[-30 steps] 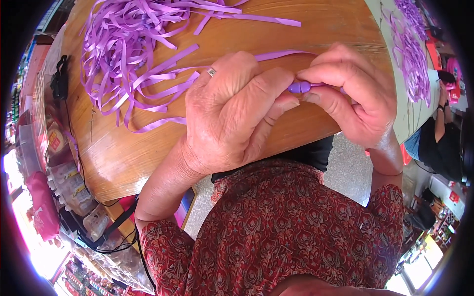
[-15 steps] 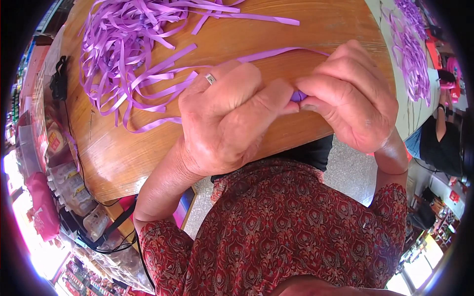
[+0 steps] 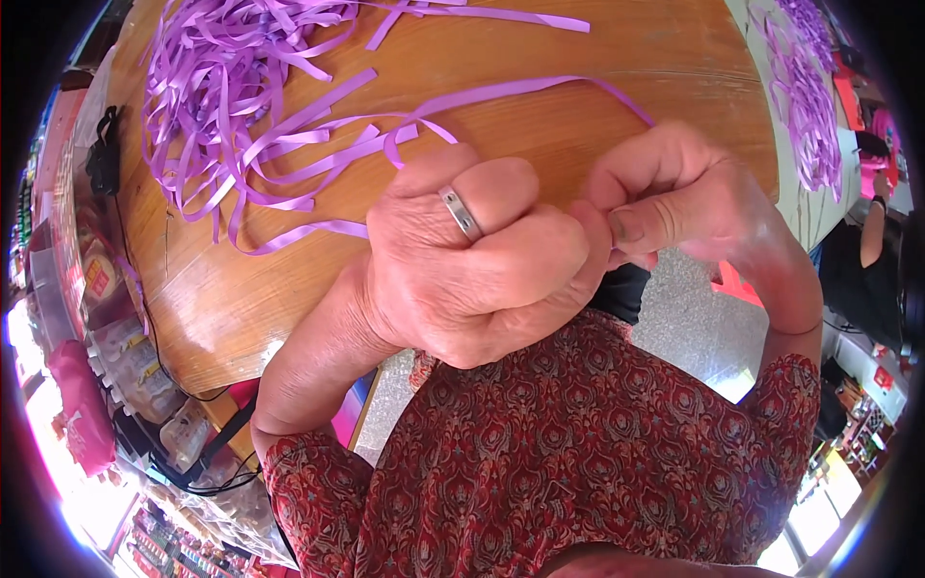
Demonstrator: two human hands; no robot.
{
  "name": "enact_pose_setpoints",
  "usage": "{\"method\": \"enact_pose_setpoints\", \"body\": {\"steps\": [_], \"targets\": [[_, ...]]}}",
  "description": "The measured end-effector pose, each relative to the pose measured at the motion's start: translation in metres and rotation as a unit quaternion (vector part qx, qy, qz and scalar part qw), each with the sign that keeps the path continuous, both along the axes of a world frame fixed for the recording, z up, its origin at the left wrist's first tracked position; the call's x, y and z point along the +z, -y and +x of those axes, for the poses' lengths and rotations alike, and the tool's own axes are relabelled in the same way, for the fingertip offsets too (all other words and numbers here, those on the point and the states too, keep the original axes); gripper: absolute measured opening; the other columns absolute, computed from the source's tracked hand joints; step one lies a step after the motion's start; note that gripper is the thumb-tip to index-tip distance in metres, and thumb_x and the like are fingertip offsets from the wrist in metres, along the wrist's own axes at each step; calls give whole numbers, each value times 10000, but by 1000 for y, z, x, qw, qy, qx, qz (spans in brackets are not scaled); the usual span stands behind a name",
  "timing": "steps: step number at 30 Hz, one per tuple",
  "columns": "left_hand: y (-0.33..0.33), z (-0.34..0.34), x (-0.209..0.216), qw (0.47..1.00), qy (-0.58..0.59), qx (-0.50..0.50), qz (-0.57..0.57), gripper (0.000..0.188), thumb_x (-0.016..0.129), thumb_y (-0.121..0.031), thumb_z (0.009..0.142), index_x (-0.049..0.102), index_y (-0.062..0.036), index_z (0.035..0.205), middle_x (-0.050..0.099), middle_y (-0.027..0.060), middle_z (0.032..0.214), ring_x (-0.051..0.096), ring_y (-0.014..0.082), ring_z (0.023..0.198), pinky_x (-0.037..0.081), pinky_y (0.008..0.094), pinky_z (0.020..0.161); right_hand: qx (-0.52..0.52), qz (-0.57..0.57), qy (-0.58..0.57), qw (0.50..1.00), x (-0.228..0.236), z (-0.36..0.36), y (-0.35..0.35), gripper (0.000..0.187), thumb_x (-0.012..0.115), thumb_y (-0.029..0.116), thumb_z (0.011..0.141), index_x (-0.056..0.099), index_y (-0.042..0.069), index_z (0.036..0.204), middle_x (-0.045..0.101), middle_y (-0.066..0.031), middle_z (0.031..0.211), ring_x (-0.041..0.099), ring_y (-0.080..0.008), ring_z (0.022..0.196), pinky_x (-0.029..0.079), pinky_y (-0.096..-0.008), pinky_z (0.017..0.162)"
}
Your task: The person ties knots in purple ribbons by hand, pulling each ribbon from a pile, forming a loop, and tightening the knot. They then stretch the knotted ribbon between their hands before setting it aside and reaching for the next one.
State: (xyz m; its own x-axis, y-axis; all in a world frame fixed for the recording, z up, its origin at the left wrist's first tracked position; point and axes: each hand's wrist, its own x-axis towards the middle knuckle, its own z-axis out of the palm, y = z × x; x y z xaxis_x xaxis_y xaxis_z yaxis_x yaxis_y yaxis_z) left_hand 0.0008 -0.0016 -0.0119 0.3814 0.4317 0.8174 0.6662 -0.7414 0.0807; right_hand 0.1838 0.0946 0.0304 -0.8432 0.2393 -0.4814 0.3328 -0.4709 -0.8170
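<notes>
Ribbon [image 3: 511, 89]: seemingly one, pinched by left hand [image 3: 472, 260] and right hand [image 3: 701, 200].

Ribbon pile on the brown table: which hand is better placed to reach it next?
Probably the left hand: it is nearer the ribbon pile, while the right hand is farther right.

A narrow purple ribbon [image 3: 506, 89], flat and smooth, arches slackly from the right hand [image 3: 689, 197] to just beyond the left hand [image 3: 472, 265], where it curls round.
</notes>
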Motion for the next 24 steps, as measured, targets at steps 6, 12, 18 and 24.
{"method": "enact_pose_setpoints", "body": {"steps": [6,12,18,24], "targets": [[1,1,4,994,71,-19,-77,346,778,-91,558,662,-26,877,451,5,649,438,149,546,324,280,453,-3,3,-5,1000,9,-1,-5,333,684,293,797,622,-34,783,595,-62,650,498,-71,540,347,-196,488],[-12,-3,6,960,230,47,-153,249,768,-104,677,646,-7,872,526,45,649,475,137,504,376,258,432,-73,176,-72,979,9,-7,-15,382,619,358,851,598,-13,763,556,-48,631,480,-76,540,311,-200,474],[-6,-6,16,916,304,53,-257,211,754,-66,711,644,-17,884,579,52,669,459,132,508,369,251,452,-91,273,-137,948,6,-2,-24,334,578,312,887,577,-9,798,508,-32,614,431,-80,555,288,-207,486],[-7,-12,18,885,355,44,-297,172,723,-26,731,652,-27,887,582,32,686,436,120,529,361,239,485,-104,350,-122,923,3,18,-47,273,560,252,902,563,-6,815,490,-28,673,404,-84,585,298,-221,534]]}}
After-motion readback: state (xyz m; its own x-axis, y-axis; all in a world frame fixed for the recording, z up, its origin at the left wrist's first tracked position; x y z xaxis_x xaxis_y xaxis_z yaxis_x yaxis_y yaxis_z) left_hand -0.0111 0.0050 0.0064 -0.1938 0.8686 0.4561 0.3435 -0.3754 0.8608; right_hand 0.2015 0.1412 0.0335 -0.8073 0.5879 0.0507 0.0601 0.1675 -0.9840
